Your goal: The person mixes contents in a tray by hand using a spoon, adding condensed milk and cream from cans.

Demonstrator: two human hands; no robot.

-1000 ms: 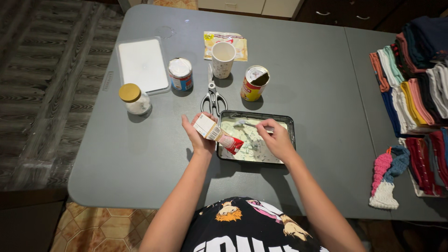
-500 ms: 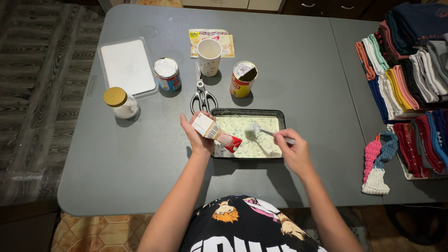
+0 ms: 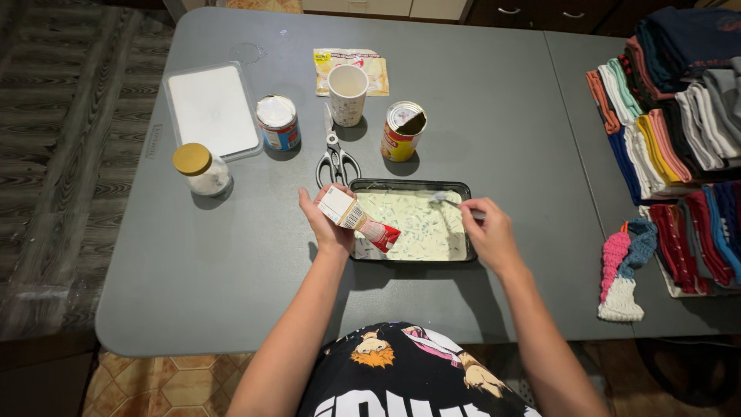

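Progress: tray (image 3: 363, 185) on grey tabletop (image 3: 231, 262) judged filled with creamy pale-green mix, stirring underway | left hand (image 3: 328, 224) clamped on tilted white-and-red carton (image 3: 356, 218) over tray's left edge | right hand (image 3: 488, 235) closed on metal spoon (image 3: 446, 200) dipped in mix | black rectangular tray, glossy contents
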